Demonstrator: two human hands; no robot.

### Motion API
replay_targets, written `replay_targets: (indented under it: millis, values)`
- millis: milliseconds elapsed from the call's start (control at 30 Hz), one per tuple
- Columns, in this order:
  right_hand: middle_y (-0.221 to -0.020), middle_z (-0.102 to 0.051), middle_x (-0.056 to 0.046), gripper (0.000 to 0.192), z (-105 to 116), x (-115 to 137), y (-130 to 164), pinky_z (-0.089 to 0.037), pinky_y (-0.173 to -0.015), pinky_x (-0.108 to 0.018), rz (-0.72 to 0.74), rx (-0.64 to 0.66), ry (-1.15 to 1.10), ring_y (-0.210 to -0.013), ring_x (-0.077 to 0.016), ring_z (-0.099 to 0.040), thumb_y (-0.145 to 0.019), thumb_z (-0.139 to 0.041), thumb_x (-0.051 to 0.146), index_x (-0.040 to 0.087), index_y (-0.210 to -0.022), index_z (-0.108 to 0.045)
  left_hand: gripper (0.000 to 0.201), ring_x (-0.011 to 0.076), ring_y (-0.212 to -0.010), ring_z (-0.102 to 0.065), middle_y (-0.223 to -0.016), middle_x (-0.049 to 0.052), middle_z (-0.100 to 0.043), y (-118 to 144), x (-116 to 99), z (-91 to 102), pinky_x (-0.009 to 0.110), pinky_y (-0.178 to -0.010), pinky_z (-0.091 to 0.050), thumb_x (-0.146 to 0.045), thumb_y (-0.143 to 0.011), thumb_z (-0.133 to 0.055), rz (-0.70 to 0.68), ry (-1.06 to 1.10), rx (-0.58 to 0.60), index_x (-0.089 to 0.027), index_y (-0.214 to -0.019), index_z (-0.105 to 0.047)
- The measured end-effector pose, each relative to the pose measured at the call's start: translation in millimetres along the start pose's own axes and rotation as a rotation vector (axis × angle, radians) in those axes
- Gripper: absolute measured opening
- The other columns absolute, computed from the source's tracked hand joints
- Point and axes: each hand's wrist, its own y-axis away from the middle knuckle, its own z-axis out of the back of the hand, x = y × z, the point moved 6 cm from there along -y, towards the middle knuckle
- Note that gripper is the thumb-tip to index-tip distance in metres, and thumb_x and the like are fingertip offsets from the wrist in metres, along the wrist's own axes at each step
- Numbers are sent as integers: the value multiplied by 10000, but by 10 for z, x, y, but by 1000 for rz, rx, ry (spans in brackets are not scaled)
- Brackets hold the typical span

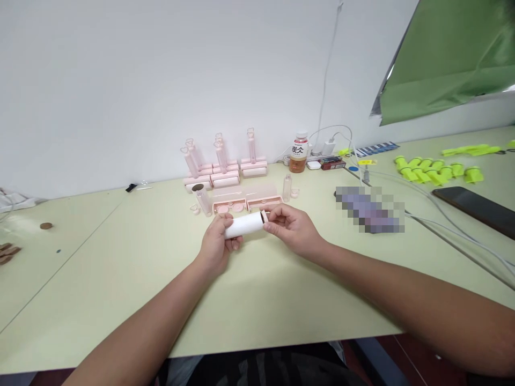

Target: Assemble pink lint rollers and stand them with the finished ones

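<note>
My left hand [219, 241] is wrapped round the left part of a white paper roll [245, 224], held just above the table and tilted slightly. At the roll's right end a dark core opening shows. There my right hand [290, 228] pinches a small pink end piece [265, 216], partly hidden by the fingers. Just behind the hands lie two open pink cases [229, 207] with clear lids. A clear pink tube [202, 199] leans to their left, and another clear tube [287, 187] stands to their right. Small pink loop-shaped parts [195, 208] lie beside them.
Several pink roller units [225, 177] with upright handles stand by the wall. A drink bottle [298, 153], a red box [333, 163] and cables are right of them. Further right are a blurred-out item [368, 210], a dark phone [478, 206] and yellow-green pieces [434, 172].
</note>
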Motion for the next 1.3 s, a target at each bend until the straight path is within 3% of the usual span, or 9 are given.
replay_targets:
  millis: [200,300,467,600,733,867,1067,1200,1300]
  values:
    - [-1246,-676,-121,260,-22,-30,20,-541,-891,-407,-38,18,-39,-1023,-238,-685,-781,-749,395,200,-783,-576,239,119,-452,-516,-603,-38,-545,10,1,-52,214,-414,-388,-326,-722,-604,21,3,116,-212,-893,-481]
    - [-1236,-682,-128,286,3,10,5,-541,-880,-398,-8,13,-55,-1031,-239,-682,-785,-747,426,201,-788,-569,262,108,-438,-451,-593,-33,-525,2,3,-63,210,-403,-339,-435,-789,-582,0,-194,200,-206,-907,-531]
    - [-1235,-680,-124,264,34,77,12,-544,-859,-384,51,6,-61,-1013,-232,-682,-821,-722,427,210,-843,-573,407,124,-636,-500,-772,7,-602,56,-116,-117,225,-552,-383,-513,-765,-696,-282,-650,271,-176,-991,-670]
    - [-1228,-673,-104,217,58,181,37,-528,-894,-413,117,9,100,-1053,-250,-658,-847,-696,411,226,-887,-591,453,133,-657,-502,-797,2,-615,81,-107,-130,239,-588,-376,-512,-738,-741,-274,-680,275,-186,-1045,-678]
    - [-1225,-590,-103,174,168,389,60,-505,-906,-421,301,-121,354,-1089,-262,-596,-830,-700,314,248,-958,-603,470,131,-605,-494,-736,-4,-597,71,-104,-97,248,-562,-362,-538,-753,-716,-245,-658,204,-185,-1062,-679]
    - [-1188,-482,-82,368,292,472,111,-521,-774,-371,367,-340,307,-897,-198,-563,-819,-648,246,279,-1157,-509,489,125,-590,-496,-728,-8,-585,69,-95,-91,243,-546,-357,-543,-750,-715,-226,-628,193,-180,-1075,-675]
    - [-1135,-572,-61,455,-48,327,74,-519,-699,-310,172,207,313,-834,-169,-589,-820,-613,212,258,-1253,-481,498,108,-585,-490,-752,-14,-574,37,-73,-67,233,-533,-390,-541,-763,-709,-217,-648,182,-172,-1092,-651]
    - [-1110,-639,-86,349,255,215,-109,-495,-704,-323,57,-27,598,-763,-173,-601,-877,-535,244,198,-1222,-522,510,97,-536,-486,-736,-27,-544,23,-87,-34,223,-467,-389,-586,-771,-680,-210,-554,122,-185,-1080,-617]
    - [-1101,-673,-115,346,385,-13,-228,-474,-754,-350,-157,105,1008,-868,-239,-641,-903,-496,271,174,-1223,-582,507,88,-489,-465,-689,-41,-512,29,-93,-26,214,-421,-370,-605,-782,-659,-200,-514,101,-190,-1067,-592]
